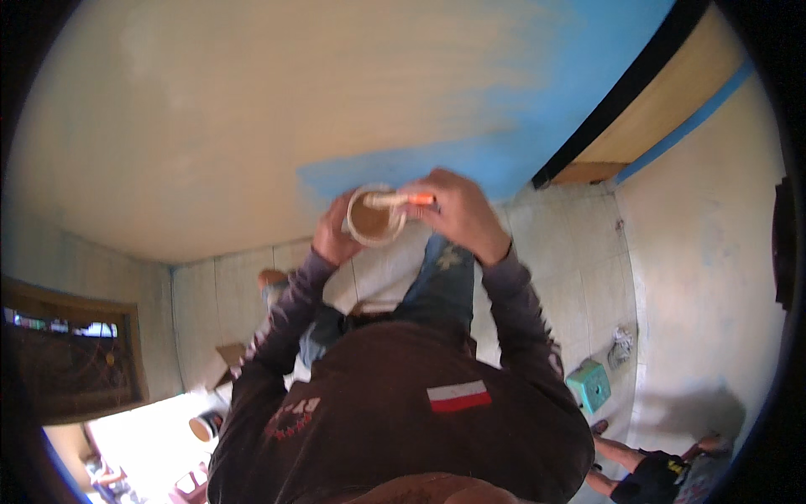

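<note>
My left hand (pixel 334 235) is closed around the side of a small round tub (pixel 379 243) of tan paint, held in front of my body. In my right hand (pixel 462 217) is a paintbrush (pixel 421 199) with an orange handle end. Its pale, paint-coated part lies over the tub's mouth, near the far rim; whether the bristles touch the paint I cannot tell. Just beyond both hands rises a wall (pixel 252 109) coated in uneven tan, with a patch of blue (pixel 403 164) showing low down and more blue toward the right.
A black upright frame (pixel 625 92) borders the wall at right. On the tiled floor (pixel 546 252) stand a teal stool (pixel 590 386) and a crumpled pale item (pixel 620 348). Another person (pixel 655 475) is at lower right. A paint bucket (pixel 204 427) stands at lower left, below a wood-framed opening (pixel 75 357).
</note>
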### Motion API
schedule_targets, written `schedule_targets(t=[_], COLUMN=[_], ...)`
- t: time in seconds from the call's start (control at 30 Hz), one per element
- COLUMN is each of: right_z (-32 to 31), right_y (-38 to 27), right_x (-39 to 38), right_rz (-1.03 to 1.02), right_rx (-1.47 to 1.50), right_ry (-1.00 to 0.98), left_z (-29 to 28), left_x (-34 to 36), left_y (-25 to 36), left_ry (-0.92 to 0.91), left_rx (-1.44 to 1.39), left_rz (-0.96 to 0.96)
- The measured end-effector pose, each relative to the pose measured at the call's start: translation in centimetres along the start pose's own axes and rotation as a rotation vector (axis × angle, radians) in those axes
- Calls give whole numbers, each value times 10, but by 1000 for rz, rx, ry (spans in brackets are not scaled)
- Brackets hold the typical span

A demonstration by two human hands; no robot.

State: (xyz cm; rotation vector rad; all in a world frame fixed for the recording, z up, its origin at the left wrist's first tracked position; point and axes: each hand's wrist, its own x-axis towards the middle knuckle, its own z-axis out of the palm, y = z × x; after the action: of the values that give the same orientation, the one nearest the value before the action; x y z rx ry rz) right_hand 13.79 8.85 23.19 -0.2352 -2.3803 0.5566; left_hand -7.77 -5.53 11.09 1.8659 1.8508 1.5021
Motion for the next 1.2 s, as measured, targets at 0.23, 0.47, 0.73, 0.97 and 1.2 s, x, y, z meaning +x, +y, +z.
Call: schedule_targets(t=[0.23, 0.47, 0.73, 0.97, 1.2], right_z=[-2, -1, 4, 24, 23], right_y=[-18, -8, -7, 25, 46], right_x=[23, 23, 20, -3, -26], right_rz=[-231, -144, -147, 370, 768], right_rx=[-116, 39, -11, 463, 737], right_ry=[-119, -205, -13, 323, 400], left_z=[-15, -10, -9, -7, -4], left_x=[20, 17, 16, 18, 24], left_y=[25, 15, 20, 11, 8], left_ry=[52, 19, 5, 15, 51], left_rx=[21, -27, 49, 120, 73], left_rz=[107, 96, 42, -7, -103])
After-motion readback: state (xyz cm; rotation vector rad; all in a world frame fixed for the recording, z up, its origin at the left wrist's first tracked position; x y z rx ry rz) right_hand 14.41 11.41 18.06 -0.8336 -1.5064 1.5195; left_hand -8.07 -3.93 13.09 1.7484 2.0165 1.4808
